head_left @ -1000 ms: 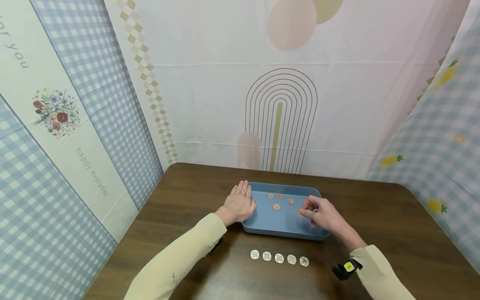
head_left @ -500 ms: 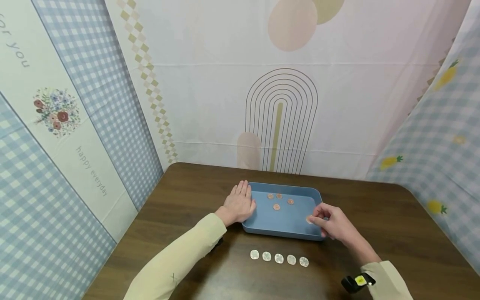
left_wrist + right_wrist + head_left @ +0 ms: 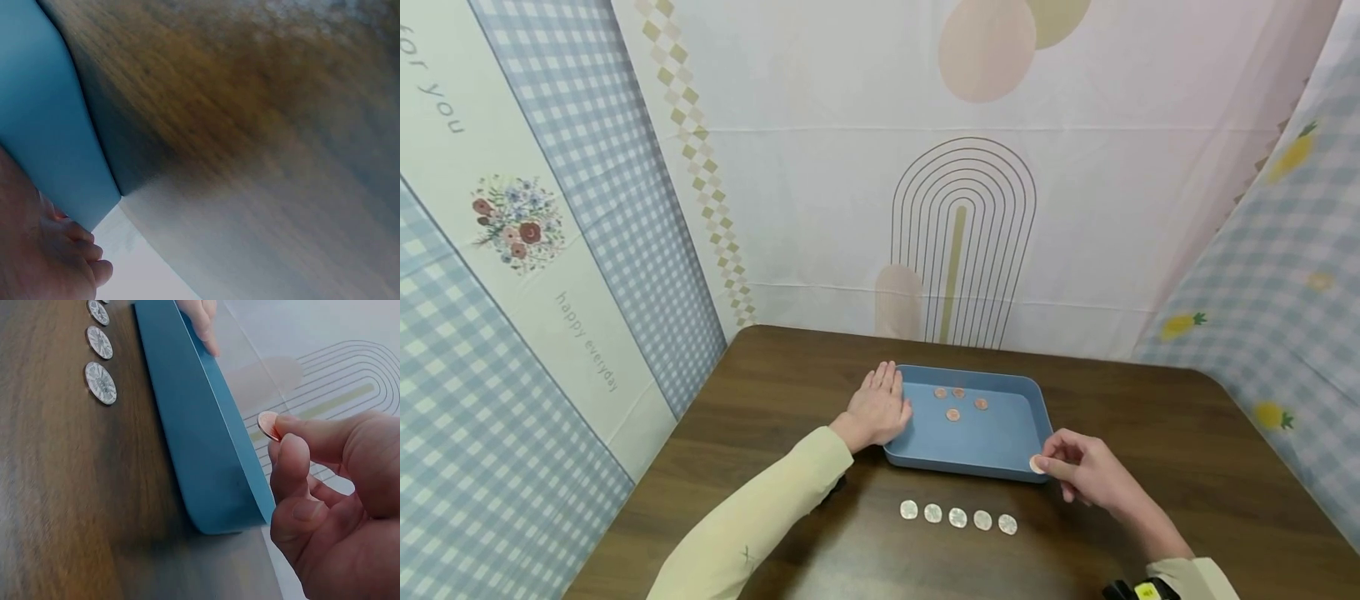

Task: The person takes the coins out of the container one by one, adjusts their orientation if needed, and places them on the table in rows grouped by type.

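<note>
A blue tray (image 3: 917,454) lies on the brown table and holds several copper coins (image 3: 952,414). My left hand (image 3: 878,406) rests flat against the tray's left wall, fingers straight. My right hand (image 3: 1086,475) hovers at the tray's near right corner and pinches a copper coin (image 3: 1036,464) between thumb and forefinger. The right wrist view shows that coin (image 3: 269,425) held just above the tray's wall (image 3: 200,431). A row of several silver coins (image 3: 957,517) lies on the table in front of the tray. In the left wrist view, only the tray wall (image 3: 56,137) and finger knuckles show.
Patterned cloth walls close in the table on the left, back and right. The wooden table (image 3: 1187,433) has bare surface to the right of the tray and near its front edge. A small black and yellow device (image 3: 1138,590) sits at my right wrist.
My right hand has drawn back out of the tray toward the near right corner with a copper coin pinched in it. The left hand has stayed put.
</note>
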